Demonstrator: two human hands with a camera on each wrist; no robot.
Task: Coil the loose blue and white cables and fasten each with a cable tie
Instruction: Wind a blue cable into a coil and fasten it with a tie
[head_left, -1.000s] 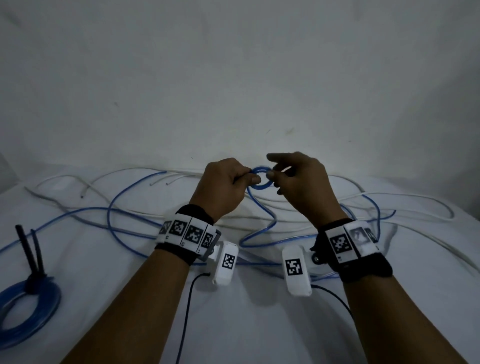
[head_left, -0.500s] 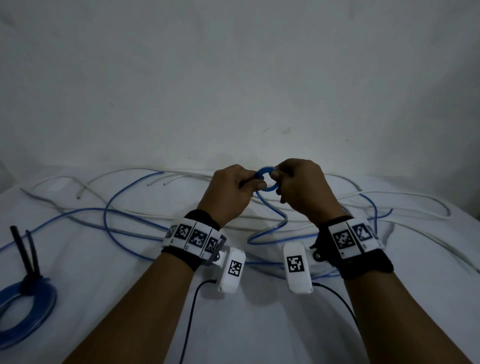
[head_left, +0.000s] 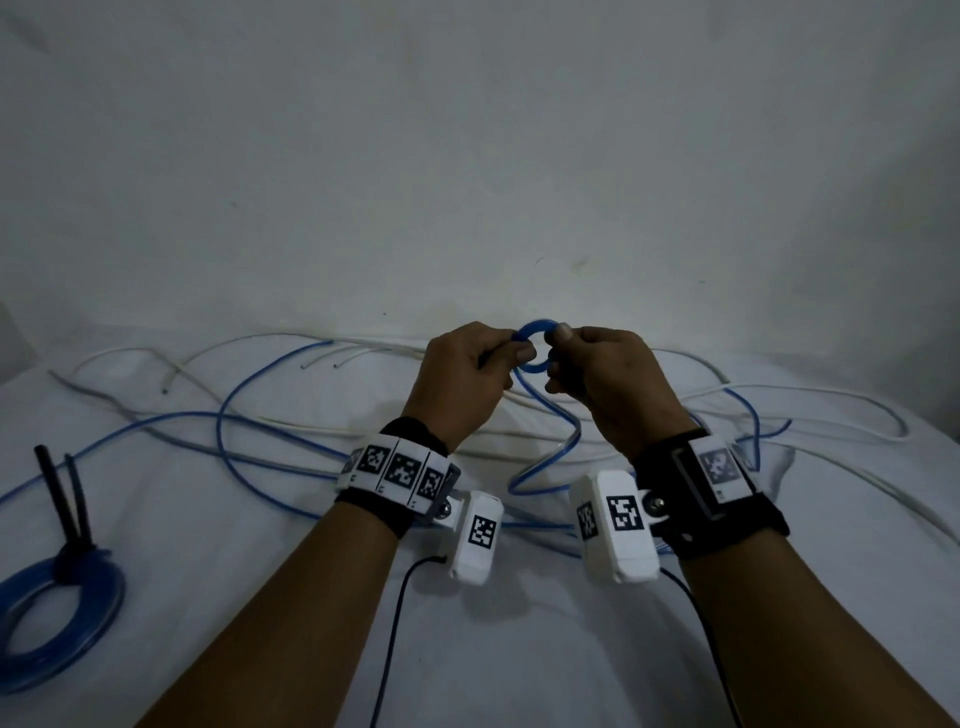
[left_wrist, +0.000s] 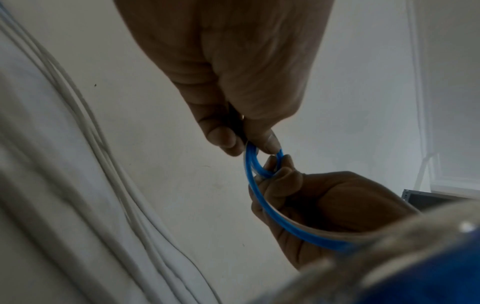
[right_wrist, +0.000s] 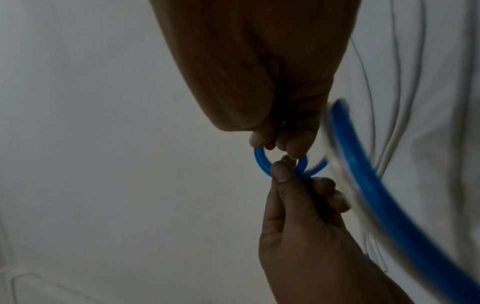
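A small blue coil (head_left: 537, 327) of a few tight turns is held up above the white table (head_left: 493, 649), near its far edge. My left hand (head_left: 519, 357) pinches the coil's left side, and my right hand (head_left: 557, 343) pinches its right side with curled fingers. The left wrist view shows the left thumb and finger on the coil (left_wrist: 249, 162), with the right hand (left_wrist: 324, 205) below. In the right wrist view the coil (right_wrist: 260, 162) sits between both hands. The loose blue cable (head_left: 566, 447) trails from the coil down to the table. White cables (head_left: 831, 400) lie spread out there.
A finished blue coil (head_left: 67, 613) lies at the table's left edge, bound by a black cable tie (head_left: 62, 499) with tails sticking up. Blue cable loops (head_left: 223, 415) and white strands cross the far half of the table. A plain wall (head_left: 467, 156) stands behind.
My right hand's fingers have curled in onto the small blue coil and both hands have drawn closer together. The coil has risen slightly.
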